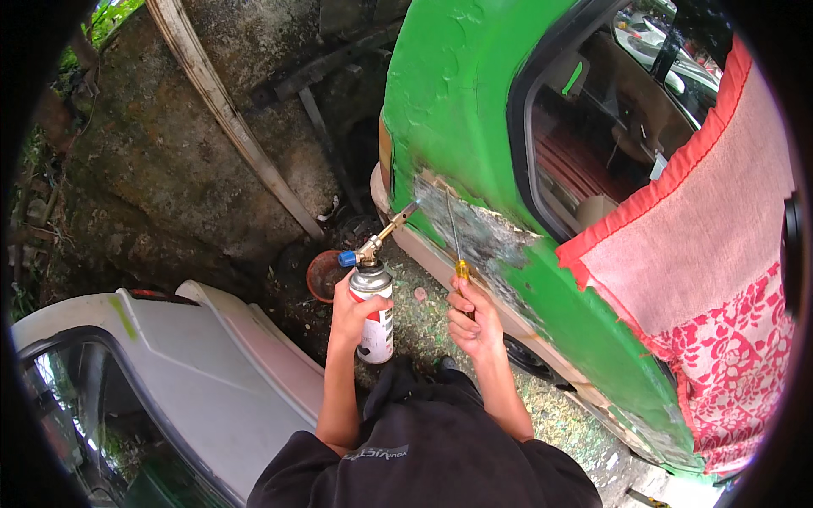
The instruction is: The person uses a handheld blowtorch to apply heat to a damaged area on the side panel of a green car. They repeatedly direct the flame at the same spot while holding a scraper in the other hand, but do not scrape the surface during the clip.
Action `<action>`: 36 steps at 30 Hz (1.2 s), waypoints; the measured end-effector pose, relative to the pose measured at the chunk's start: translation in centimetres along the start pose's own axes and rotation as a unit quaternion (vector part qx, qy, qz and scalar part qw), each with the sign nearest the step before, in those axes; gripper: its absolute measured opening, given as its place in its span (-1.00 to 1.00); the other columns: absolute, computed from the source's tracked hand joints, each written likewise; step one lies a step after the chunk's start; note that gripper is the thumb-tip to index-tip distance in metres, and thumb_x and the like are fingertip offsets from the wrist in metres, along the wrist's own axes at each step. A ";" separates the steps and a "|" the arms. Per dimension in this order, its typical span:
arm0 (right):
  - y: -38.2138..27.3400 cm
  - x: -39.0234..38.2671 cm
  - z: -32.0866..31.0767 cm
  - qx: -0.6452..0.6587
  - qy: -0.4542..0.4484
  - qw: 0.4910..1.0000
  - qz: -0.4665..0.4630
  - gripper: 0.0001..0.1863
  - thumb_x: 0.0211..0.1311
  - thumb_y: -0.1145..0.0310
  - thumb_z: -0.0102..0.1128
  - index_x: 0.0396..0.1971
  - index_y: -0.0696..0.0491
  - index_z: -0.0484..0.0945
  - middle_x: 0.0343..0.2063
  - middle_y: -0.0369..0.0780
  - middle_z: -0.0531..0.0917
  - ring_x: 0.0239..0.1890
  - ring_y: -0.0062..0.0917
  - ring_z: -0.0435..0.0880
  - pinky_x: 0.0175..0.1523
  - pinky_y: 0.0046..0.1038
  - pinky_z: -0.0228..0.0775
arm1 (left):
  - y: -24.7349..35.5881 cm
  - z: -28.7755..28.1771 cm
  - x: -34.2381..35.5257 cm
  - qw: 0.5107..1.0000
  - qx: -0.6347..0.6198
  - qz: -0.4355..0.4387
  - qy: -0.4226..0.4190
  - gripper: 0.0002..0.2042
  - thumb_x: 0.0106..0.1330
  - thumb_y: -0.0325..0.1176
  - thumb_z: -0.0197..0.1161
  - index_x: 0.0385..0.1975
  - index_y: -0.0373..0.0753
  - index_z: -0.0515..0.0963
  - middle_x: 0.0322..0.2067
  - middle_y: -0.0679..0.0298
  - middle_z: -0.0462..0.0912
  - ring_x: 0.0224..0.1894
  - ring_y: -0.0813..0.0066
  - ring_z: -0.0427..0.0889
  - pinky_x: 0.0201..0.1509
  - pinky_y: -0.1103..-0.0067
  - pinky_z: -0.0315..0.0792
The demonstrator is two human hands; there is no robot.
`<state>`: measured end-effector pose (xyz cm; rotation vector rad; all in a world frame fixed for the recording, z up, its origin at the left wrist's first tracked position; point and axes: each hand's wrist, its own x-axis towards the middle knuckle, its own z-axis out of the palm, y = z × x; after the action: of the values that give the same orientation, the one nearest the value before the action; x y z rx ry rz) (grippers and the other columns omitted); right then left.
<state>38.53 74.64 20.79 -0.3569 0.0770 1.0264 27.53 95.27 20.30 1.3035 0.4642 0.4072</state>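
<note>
My left hand is wrapped round the white and red can of a gas torch. The torch has a blue knob and a brass nozzle, which points up and right at the car's side. In my right hand is a screwdriver with a yellow handle, its long thin shaft reaching up to the scorched patch. That patch is grey, bare and flaking, low on the green car. The nozzle tip is close to the patch's left end; whether it touches cannot be told.
A red and white patterned cloth hangs over the green car at right. Behind me at lower left stands a silver-grey car. A reddish-brown pot is on the littered ground. A stained wall and a long pale strip are at upper left.
</note>
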 end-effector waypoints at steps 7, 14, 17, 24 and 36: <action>0.6 0.3 0.2 -0.004 0.021 1.000 -0.010 -0.88 0.59 0.31 -0.01 -0.14 0.04 0.41 -0.62 -0.46 0.28 -0.82 -0.81 0.09 -0.79 -0.68 -0.10 | 0.1 0.2 0.1 1.000 -0.018 -0.008 -0.011 -0.58 -0.16 -0.51 0.35 -0.18 -0.32 0.54 -0.39 0.18 0.67 -0.39 0.39 0.68 -0.22 0.47 0.58; 0.2 0.7 0.2 -0.042 0.029 0.998 -0.022 -0.88 0.55 0.30 0.06 -0.17 0.02 0.44 -0.63 -0.46 0.28 -0.81 -0.83 0.09 -0.78 -0.68 -0.13 | 0.2 0.4 -0.1 0.999 -0.036 -0.020 -0.032 -0.61 -0.12 -0.56 0.37 -0.18 -0.31 0.55 -0.37 0.29 0.68 -0.34 0.53 0.65 -0.14 0.55 0.51; 0.5 0.7 0.5 -0.063 0.053 0.996 -0.029 -0.89 0.55 0.30 0.07 -0.16 0.01 0.45 -0.63 -0.46 0.29 -0.81 -0.83 0.09 -0.77 -0.69 -0.15 | -0.4 0.5 -0.1 1.000 -0.009 0.000 -0.012 -0.62 -0.14 -0.50 0.35 -0.22 -0.35 0.55 -0.39 0.18 0.68 -0.41 0.38 0.69 -0.24 0.46 0.59; 0.2 1.7 -0.1 -0.095 0.057 0.994 -0.019 -0.89 0.54 0.30 0.09 -0.16 0.00 0.44 -0.61 -0.46 0.29 -0.82 -0.83 0.08 -0.77 -0.68 -0.17 | -0.6 0.3 0.0 0.998 -0.030 -0.038 -0.032 -0.61 -0.13 -0.56 0.40 -0.20 -0.31 0.57 -0.37 0.28 0.69 -0.36 0.52 0.65 -0.18 0.55 0.52; 0.0 1.3 -0.1 -0.148 0.062 0.986 -0.051 -0.88 0.53 0.29 0.11 -0.16 0.01 0.43 -0.63 -0.47 0.29 -0.81 -0.84 0.10 -0.77 -0.68 -0.15 | -0.7 -0.3 -0.6 0.999 -0.040 -0.028 -0.009 -0.60 -0.13 -0.54 0.38 -0.18 -0.35 0.55 -0.37 0.21 0.70 -0.39 0.44 0.70 -0.19 0.50 0.57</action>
<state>39.23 75.66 20.40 -0.6894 0.0177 0.9133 26.84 95.05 19.62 1.2129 0.4635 0.3646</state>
